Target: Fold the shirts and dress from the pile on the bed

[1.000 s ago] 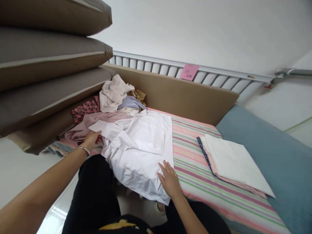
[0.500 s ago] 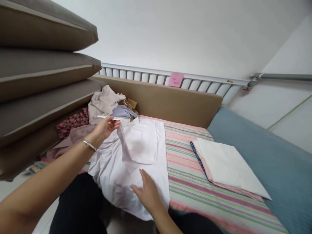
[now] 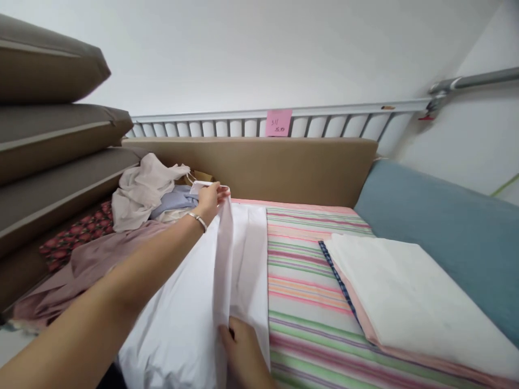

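A white shirt (image 3: 178, 308) lies on the striped sheet in front of me, with a strip of it raised into an upright fold. My left hand (image 3: 210, 200), wearing a silver bracelet, pinches the far end of this strip above the bed. Lower down, my right hand (image 3: 244, 346) is closed on the near part of the same strip, its fingers partly hidden. To the right lies a flat folded stack with a white cloth (image 3: 405, 292) on top and pink and dark blue layers beneath.
Loose clothes, among them a beige garment (image 3: 138, 192), a mauve garment (image 3: 93, 265) and a red patterned cloth (image 3: 77, 235), are heaped at left beside stacked brown cushions (image 3: 60, 135). A brown padded board (image 3: 292, 167) stands at the back; a blue-grey cushion (image 3: 438, 216) borders the right.
My left hand has carried the shirt's edge from the left side across to the right and lifted it. My right hand has gone from lying flat to gripping the cloth. The view has shifted.
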